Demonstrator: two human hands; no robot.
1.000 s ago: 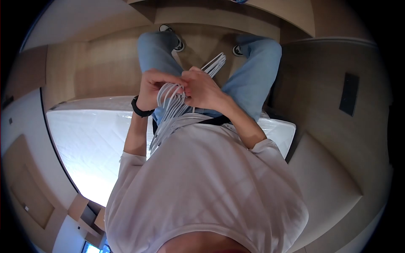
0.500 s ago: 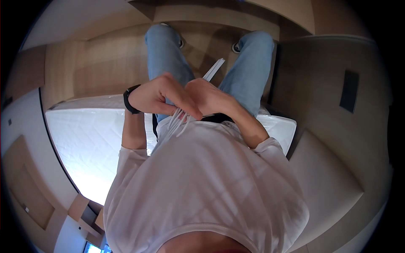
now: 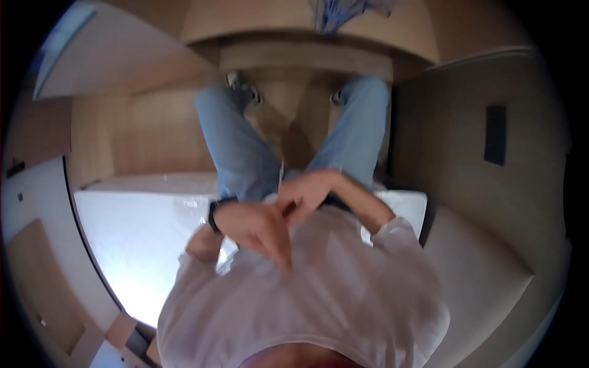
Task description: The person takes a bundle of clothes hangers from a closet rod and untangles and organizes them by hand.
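Close in front of my shirt, my left hand [image 3: 254, 230], with a dark watch [image 3: 215, 214] at its wrist, is closed with its fingers pressed together. Motion smears it, and whatever it grips is hidden. Touching it or just beyond it, my right hand [image 3: 307, 189] curls shut over thin white strands [image 3: 281, 172]. Only a narrow end of them shows above the knuckles, between my thighs.
I sit on a plastic-wrapped white mattress [image 3: 138, 236]. A padded panel [image 3: 472, 270] stands to the right. Ahead is a wooden desk edge [image 3: 276, 21] bearing a crumpled blue-tinted clear item [image 3: 343, 13]. My shoes [image 3: 242, 86] rest on the wooden floor.
Both hands have come closer to my chest. The white strands, earlier fanned out at both sides of the hands, are now mostly hidden. My view has tilted up, showing more of the desk.
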